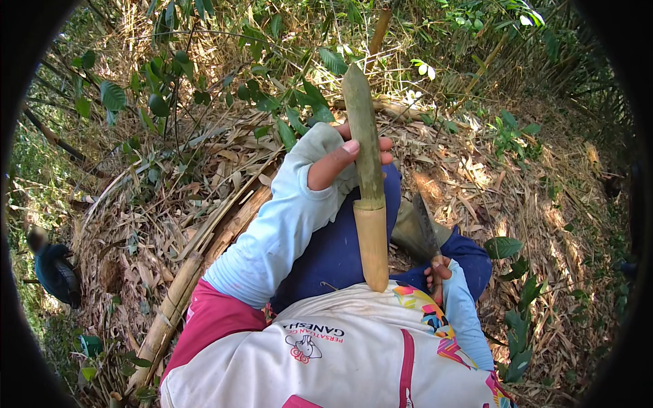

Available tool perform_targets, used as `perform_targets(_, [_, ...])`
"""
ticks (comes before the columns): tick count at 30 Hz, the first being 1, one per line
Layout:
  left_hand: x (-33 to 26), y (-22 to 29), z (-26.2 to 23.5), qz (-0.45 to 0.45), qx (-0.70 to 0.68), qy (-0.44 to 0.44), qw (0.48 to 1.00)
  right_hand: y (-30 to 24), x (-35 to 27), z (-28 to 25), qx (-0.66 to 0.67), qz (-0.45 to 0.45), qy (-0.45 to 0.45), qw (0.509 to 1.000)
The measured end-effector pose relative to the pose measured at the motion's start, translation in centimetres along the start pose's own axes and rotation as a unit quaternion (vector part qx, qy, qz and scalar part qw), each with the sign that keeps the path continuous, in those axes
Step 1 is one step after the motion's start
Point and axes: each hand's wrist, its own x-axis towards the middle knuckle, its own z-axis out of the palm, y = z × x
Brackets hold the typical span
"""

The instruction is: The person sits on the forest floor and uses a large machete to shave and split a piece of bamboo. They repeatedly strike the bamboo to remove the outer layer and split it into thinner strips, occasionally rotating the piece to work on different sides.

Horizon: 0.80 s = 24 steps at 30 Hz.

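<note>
My left hand [337, 160], in a pale sleeve pulled over the palm, grips a bamboo stake [368, 146] in front of me. The stake stands nearly upright, with a green, pointed upper part. Below a cut ring its lower part is peeled pale and tapers to a rounded end near my shirt. Lower and to the right, my right hand [439, 270] is closed around the handle of a machete [426, 228]. Its dark blade points up and away, beside my bent knee and apart from the stake. Part of the machete handle is hidden by my fingers.
A long split bamboo pole [173, 299] lies on the left, next to my leg. Dry leaves [476, 177] cover the ground all round. Leafy stems [160, 102] rise at the far left. Another person [58, 272] in dark clothes is at the left edge.
</note>
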Motion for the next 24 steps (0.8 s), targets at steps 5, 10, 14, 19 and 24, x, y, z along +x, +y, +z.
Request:
perform_targets(5, [-0.6,-0.3,-0.1,-0.006,0.001,0.005,1.0,0.0,-0.1,0.2,-0.003,-0.004,0.004,1.0])
perform_targets(10, [-1.1,-0.1,0.3,-0.015,0.038,-0.012,0.999,-0.1,-0.1,0.3,-0.019,0.001,0.006,1.0])
perform_targets(14, [-1.5,-0.4,0.4,-0.014,0.066,-0.029,0.997,-0.1,-0.2,0.4,-0.019,0.0,0.018,1.0])
perform_targets(19, [-2.1,-0.2,1.1,-0.013,0.129,-0.043,0.991,0.0,0.1,0.4,-0.016,0.008,0.009,1.0])
perform_targets(24, [-2.2,-0.7,1.5,-0.014,0.121,-0.078,0.99,-0.5,-0.4,0.7,-0.009,0.012,0.011,1.0])
